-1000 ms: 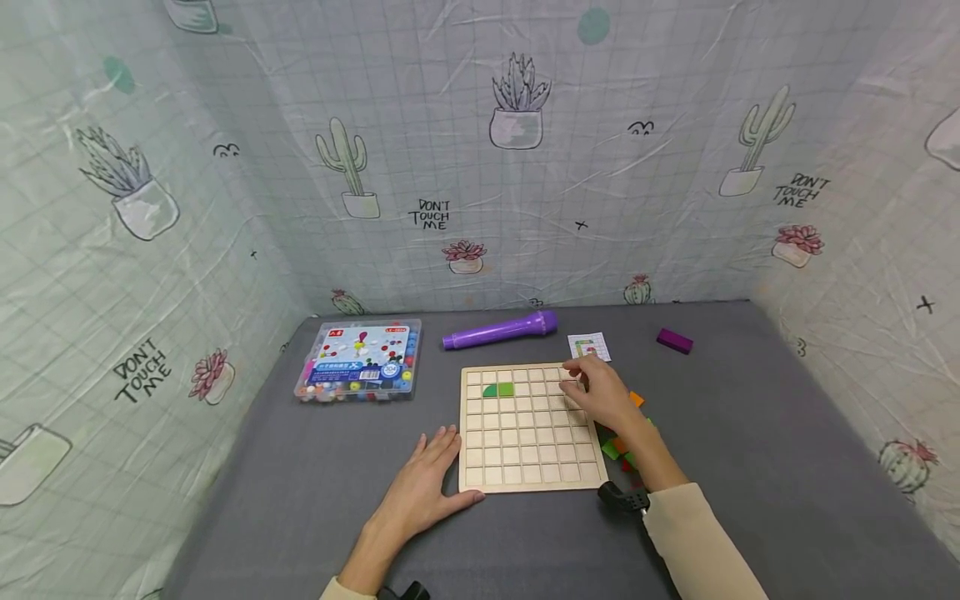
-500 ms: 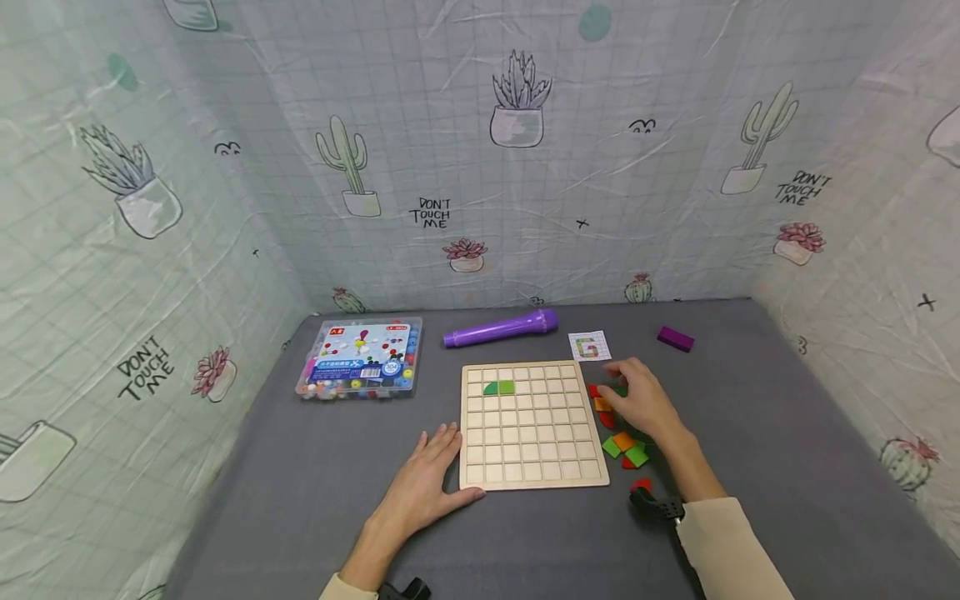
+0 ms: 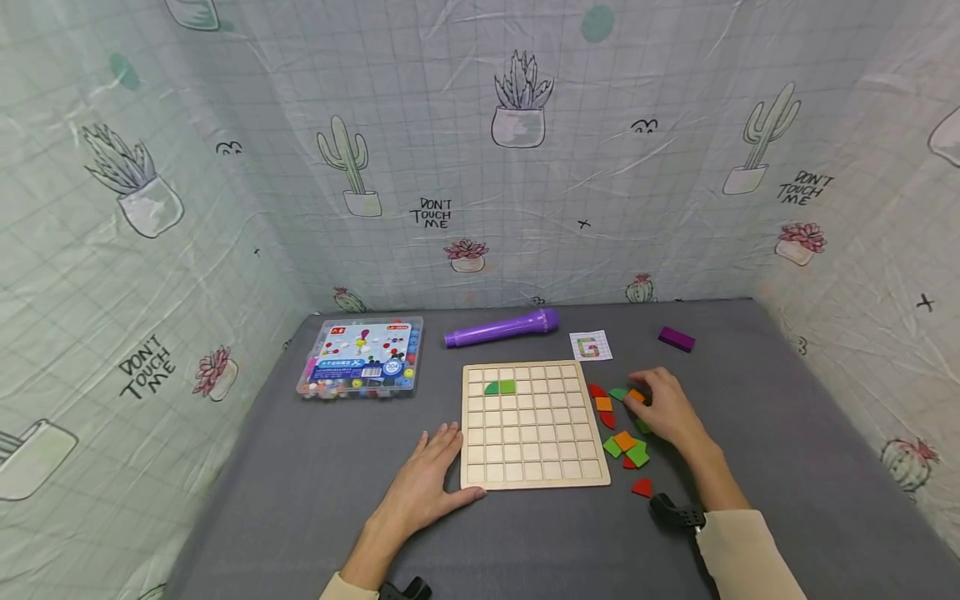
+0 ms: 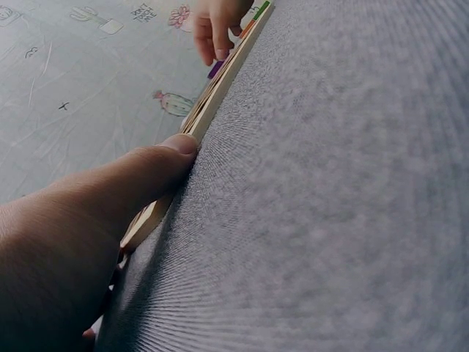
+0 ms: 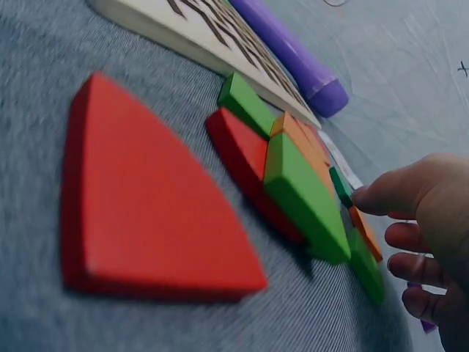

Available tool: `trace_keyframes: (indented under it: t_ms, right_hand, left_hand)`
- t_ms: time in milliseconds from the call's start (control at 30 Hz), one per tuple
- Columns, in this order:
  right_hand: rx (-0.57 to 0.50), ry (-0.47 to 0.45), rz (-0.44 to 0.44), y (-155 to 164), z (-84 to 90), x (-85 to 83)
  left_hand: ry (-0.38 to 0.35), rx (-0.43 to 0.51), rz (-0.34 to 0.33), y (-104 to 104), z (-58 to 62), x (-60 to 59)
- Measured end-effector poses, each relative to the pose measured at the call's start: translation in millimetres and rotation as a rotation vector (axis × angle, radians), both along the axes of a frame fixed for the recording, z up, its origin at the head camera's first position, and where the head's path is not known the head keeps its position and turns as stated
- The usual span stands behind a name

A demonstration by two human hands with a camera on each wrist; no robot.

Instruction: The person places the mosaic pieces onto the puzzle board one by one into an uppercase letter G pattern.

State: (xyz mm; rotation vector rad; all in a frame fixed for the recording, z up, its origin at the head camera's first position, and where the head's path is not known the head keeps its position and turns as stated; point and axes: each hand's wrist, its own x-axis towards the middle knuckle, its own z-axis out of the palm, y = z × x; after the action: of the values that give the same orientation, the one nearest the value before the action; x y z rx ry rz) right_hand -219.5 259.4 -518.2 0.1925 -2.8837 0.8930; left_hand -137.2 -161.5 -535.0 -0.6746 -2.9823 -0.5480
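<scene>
A square wooden grid board [image 3: 535, 442] lies flat, with a dark green quarter-round piece [image 3: 491, 388] and a light green square [image 3: 507, 387] side by side in its upper left cells. My left hand [image 3: 423, 483] rests at the board's lower left corner, its thumb [image 4: 165, 158] against the front edge. To the right of the board, my right hand [image 3: 667, 408] is bent over the loose pieces, fingertips right at an orange square [image 3: 636, 396]. Beside that lies another dark green piece [image 3: 618, 394]. Closest to the right wrist camera is a red quarter-round piece [image 5: 146, 213].
More red, orange and green pieces [image 3: 625, 442] lie along the board's right side. A pattern card [image 3: 590, 346], a purple microphone [image 3: 502, 328] and a purple block [image 3: 676, 338] stand behind. A clear case of beads [image 3: 360, 358] is at the back left.
My right hand has moved right from over the board's upper right corner to the loose pieces, uncovering the card and several pieces. My left hand has stayed put.
</scene>
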Motion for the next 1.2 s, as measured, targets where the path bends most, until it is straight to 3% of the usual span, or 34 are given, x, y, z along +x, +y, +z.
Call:
trace_keyframes:
  t_ms: [267, 667, 1200]
  right_hand:
    - [0.010, 0.001, -0.026, 7.1, -6.5, 3.3]
    - [-0.014, -0.078, -0.072, 7.9, -2.8, 2.8]
    - [-0.068, -0.008, -0.081, 8.9, -3.6, 0.0]
  left_hand:
    - [-0.015, -0.018, 0.008, 0.9, 0.0, -0.5]
    - [-0.027, -0.011, 0.019, 0.1, 1.4, 1.2]
    - [0.000, -0.009, 0.008, 0.5, 1.4, 0.6]
